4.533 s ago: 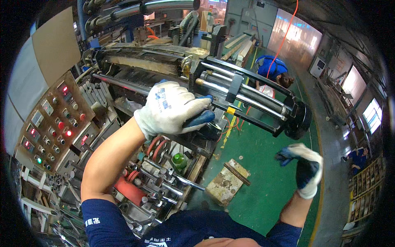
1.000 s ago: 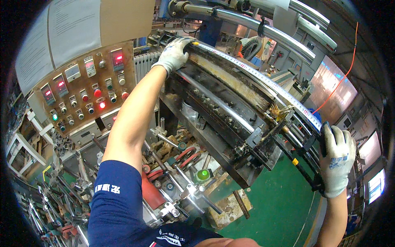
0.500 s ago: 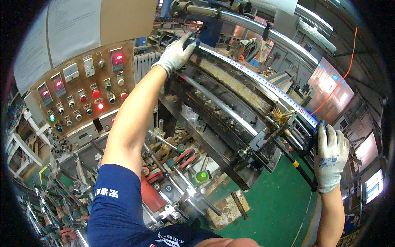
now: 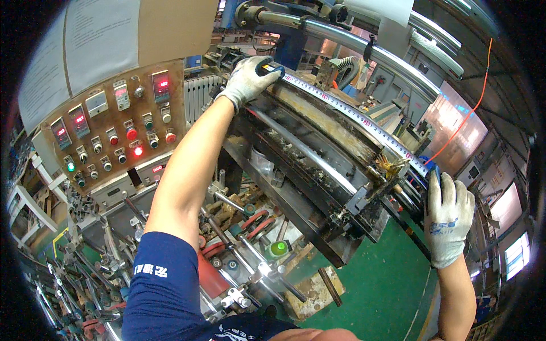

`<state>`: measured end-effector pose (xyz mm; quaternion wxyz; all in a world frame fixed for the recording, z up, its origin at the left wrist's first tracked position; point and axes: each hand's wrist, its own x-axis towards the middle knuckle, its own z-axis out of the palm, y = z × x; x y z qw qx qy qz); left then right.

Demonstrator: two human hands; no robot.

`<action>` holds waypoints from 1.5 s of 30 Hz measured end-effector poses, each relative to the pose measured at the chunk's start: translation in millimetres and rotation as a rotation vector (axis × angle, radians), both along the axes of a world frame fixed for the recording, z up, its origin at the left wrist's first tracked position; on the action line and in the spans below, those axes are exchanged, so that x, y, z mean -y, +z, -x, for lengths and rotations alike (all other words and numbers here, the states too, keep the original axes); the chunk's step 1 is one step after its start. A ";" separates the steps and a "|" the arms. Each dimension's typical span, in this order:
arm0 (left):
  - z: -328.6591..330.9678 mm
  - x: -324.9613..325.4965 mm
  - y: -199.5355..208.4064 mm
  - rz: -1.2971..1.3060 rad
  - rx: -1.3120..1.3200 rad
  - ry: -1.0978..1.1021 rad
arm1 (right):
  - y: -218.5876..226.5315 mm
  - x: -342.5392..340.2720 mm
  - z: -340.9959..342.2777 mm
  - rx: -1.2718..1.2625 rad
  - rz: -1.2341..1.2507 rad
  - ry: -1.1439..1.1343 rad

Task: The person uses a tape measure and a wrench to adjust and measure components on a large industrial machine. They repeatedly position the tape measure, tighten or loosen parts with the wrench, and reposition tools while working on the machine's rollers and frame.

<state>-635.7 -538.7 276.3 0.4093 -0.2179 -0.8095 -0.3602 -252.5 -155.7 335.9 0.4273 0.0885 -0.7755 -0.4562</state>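
Here a thin white steel measuring tape with dark markings is stretched slantwise across a long, grimy black metal machine, its strip laid above the far edge of a yellowish, stained long bar. At the upper end the tape is gripped by the left hand, gloved in white knit with dark-blue coated fingers, which are curled tightly around it. At the lower end the strip is met by the right hand, gloved the same way; its back is turned to view, its fingers are pointed up and the palm side is hidden, so whether they are closed on the tape cannot be told.

Below the tape, a polished silver rod is seen along the machine. To the left, a brown control panel is dotted with knobs, buttons and red-lit displays. Nearer the body, a bright green round cap and a red cylinder are seen among shiny metal bars. On the green floor, a brown bar is rested across a stained off-white board.
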 end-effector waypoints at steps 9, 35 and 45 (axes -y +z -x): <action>-0.9 -1.3 2.3 -0.018 0.029 0.000 | -1.3 4.3 0.7 0.004 -0.033 0.010; 13.0 19.3 -2.8 -0.014 0.032 0.034 | -4.9 7.6 8.5 0.026 0.012 0.061; 15.7 13.2 -4.7 -0.022 0.022 0.019 | -3.9 7.0 7.3 0.017 0.007 0.058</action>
